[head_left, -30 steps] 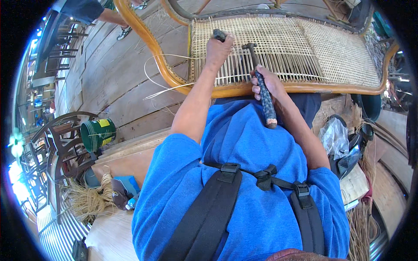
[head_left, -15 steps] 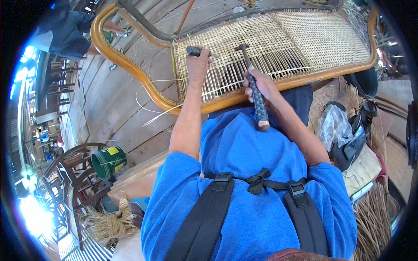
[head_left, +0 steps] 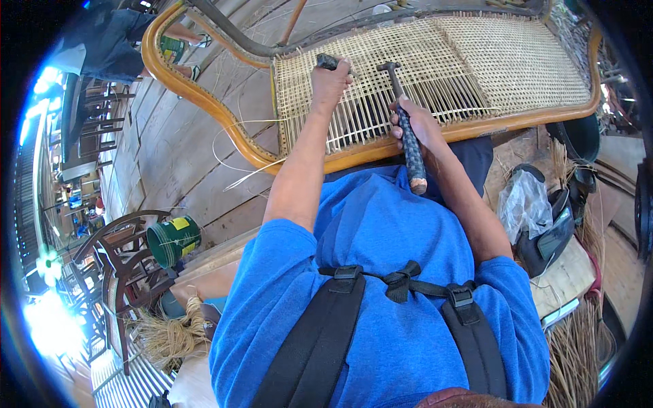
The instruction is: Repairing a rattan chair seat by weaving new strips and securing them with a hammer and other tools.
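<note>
- Gripping one hammer (head_left: 406,126) in right hand (head_left: 416,124), head over one woven cane panel (head_left: 435,75).
- Clamping left hand (head_left: 330,85) round one dark tool (head_left: 328,62) on the weave.
- Standing apart: one green bucket (head_left: 173,239).

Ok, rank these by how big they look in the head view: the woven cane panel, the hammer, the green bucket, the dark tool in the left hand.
1. Woven cane panel, largest by far.
2. Hammer, long handle in the right hand.
3. Green bucket; it sits farther off near the rim, so its place against the hammer is unsure.
4. Dark tool, mostly hidden in the left hand.
</note>
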The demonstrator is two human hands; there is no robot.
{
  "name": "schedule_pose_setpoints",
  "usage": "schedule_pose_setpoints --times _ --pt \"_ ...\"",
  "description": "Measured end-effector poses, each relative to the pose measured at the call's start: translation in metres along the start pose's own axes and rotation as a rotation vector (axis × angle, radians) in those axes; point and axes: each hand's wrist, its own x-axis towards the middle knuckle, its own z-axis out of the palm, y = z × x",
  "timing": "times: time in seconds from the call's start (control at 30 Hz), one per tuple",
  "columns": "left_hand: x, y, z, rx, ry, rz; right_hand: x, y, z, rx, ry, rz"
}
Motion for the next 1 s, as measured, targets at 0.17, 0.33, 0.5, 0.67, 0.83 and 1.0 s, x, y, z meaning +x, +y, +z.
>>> schedule_pose_setpoints --times 0.17,0.33,0.5,0.67,0.83,1.0 --pt "-0.003 -0.006 0.006 0.060 0.004 0.025 0.005 0.005 0.015 0.032 -0.008 0.015" --pt "-0.001 -0.007 0.003 0.023 0.007 0.077 0.005 0.013 0.014 -0.041 -0.001 0.037" --pt "-0.019 -0.007 -0.009 -0.078 0.058 0.044 -0.014 0.011 0.014 -0.017 0.027 0.036" --pt "-0.026 -0.006 -0.009 -0.124 0.053 0.019 -0.019 0.014 0.022 -0.010 0.075 0.058" --pt "-0.028 -0.005 -0.009 -0.055 0.047 0.040 -0.015 0.018 0.032 -0.080 0.013 0.119" --pt "-0.030 -0.004 -0.005 -0.098 0.062 0.064 -0.020 0.020 0.021 -0.062 0.093 0.054"
